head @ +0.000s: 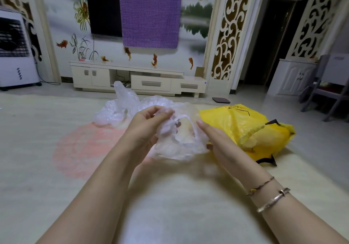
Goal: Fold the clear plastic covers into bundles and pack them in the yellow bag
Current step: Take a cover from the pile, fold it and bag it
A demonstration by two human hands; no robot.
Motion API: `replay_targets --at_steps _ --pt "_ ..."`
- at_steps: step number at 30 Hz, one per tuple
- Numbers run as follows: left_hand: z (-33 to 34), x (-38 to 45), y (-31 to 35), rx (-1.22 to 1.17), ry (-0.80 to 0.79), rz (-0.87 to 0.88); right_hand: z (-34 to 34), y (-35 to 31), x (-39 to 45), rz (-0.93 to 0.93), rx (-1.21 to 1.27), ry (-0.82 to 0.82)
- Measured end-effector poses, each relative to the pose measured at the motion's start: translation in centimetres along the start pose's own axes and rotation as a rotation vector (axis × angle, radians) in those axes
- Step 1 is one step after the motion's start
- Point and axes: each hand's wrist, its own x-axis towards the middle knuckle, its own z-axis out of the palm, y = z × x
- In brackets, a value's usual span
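A crumpled clear plastic cover [181, 145] hangs in the air between my two hands, above the rug. My left hand [149, 126] pinches its upper left edge with curled fingers. On the cover's right side my right hand [213, 138] grips it, fingers stretched forward and thumb under the plastic. Behind my hands, a loose pile of more clear covers [120, 107] lies on the rug. The yellow bag [245, 128] lies slumped on the floor just right of my right hand, its black handles [266, 161] sticking out.
I am low over a pale rug [170, 196] with a pink round patch [85, 149]. A white TV cabinet [136, 77] stands along the far wall, an air cooler [15, 51] at far left, a grey chair [328, 90] at right, a dark flat scale [221, 99] on the floor.
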Motion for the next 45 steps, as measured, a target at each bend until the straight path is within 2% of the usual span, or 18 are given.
replay_targets --at_steps 3,5,7,9,11,14,16,20,22,24,26,28,31,35,41,45 --pt "0.2 0.0 0.3 -0.093 0.065 0.055 0.3 0.1 0.1 0.08 0.21 0.01" --pt "0.2 0.1 0.1 -0.059 0.127 0.069 0.3 0.0 0.2 0.07 0.326 0.063" --pt "-0.2 0.4 -0.5 0.151 0.274 0.107 0.4 0.0 0.3 0.041 0.388 0.13" --pt "-0.8 0.5 -1.1 0.474 0.444 0.182 0.5 0.1 0.4 0.03 0.378 0.2" --pt "-1.3 0.5 -1.6 0.692 0.49 0.212 0.5 0.1 0.7 0.037 0.275 0.276" --pt "-1.7 0.2 -1.9 0.877 0.477 0.161 0.1 0.5 1.0 -0.027 -0.168 0.384" --pt "-2.0 0.0 -1.8 1.085 0.433 0.081 -0.2 0.9 1.2 -0.075 -0.366 0.374" --pt "-2.0 -0.7 -1.3 1.431 0.26 -0.152 -0.1 1.3 0.8 -0.092 -0.574 0.3" --pt "-2.0 -0.9 -0.9 1.537 0.239 -0.143 0.0 1.3 0.5 -0.154 -0.655 0.28" --pt "-2.2 -0.7 -0.7 1.544 0.239 -0.019 0.1 1.2 0.4 -0.308 -0.729 0.267" --pt "-2.4 -0.5 -0.4 1.413 0.195 0.104 0.4 0.8 0.0 -0.497 -0.783 0.241" --pt "-2.3 -0.4 -0.1 1.309 0.098 0.153 0.7 0.4 -0.3 -0.583 -0.803 0.14" --pt "-2.0 -0.7 -0.2 1.261 -0.063 0.116 0.9 0.5 -0.6 -0.501 -0.853 -0.018" --pt "-2.4 -0.6 -0.9 1.298 -0.231 -0.051 -0.3 1.0 -0.7 -0.332 -0.986 -0.101" --pt "-2.8 -0.8 -0.8 1.296 -0.259 -0.143 -1.9 0.1 -1.4 -0.156 -0.993 -0.254" --pt "-2.0 -1.0 0.0 1.199 -0.228 -0.024 -2.3 -0.7 -1.8 -0.099 -0.961 -0.344"
